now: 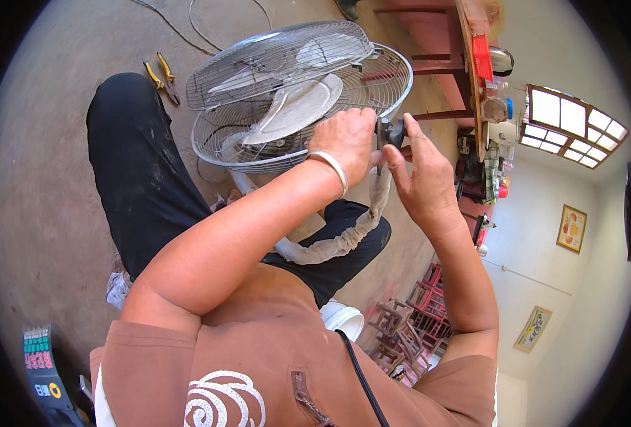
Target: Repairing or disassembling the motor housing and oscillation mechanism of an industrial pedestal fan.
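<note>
A metal fan head [283,121] with wire cages and pale blades lies at an angle over my crossed legs. Attached below it is a bent stand tube [366,217] wrapped in dull, crumpled plastic. My left hand [340,142] has its fingers curled at the near edge of the cage, against a black fitting [390,132]; what they grip is mostly hidden. My right hand [422,181] holds that fitting between thumb and fingers at the top of the tube. Yellow-and-black pliers [155,75] lie on the floor beside my left knee.
Cables [183,32] run across the concrete floor [45,178]. A wooden table [472,99] with kitchen items stands to the right. Stacked wooden stools [422,313], a white bucket [345,320] and a dark printed object [48,384] are around me.
</note>
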Action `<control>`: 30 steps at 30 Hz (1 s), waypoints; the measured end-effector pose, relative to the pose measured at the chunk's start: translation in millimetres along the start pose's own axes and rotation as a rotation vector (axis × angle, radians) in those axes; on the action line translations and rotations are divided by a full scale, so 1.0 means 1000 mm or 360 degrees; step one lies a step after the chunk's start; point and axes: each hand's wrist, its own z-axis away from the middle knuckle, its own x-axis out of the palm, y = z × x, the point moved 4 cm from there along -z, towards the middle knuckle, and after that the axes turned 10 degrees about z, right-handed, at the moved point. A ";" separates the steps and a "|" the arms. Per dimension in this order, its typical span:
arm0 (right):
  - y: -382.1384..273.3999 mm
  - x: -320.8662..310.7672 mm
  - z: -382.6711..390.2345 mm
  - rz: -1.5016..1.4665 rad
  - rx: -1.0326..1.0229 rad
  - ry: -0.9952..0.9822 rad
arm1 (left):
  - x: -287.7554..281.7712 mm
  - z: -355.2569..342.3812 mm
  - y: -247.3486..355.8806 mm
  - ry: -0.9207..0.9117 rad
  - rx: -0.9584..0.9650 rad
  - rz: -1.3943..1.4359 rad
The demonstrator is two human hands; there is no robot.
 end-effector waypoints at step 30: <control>0.063 0.018 -0.053 -0.1080 0.0136 -0.0834 | 0.002 0.002 0.002 -0.0016 -0.0036 0.0048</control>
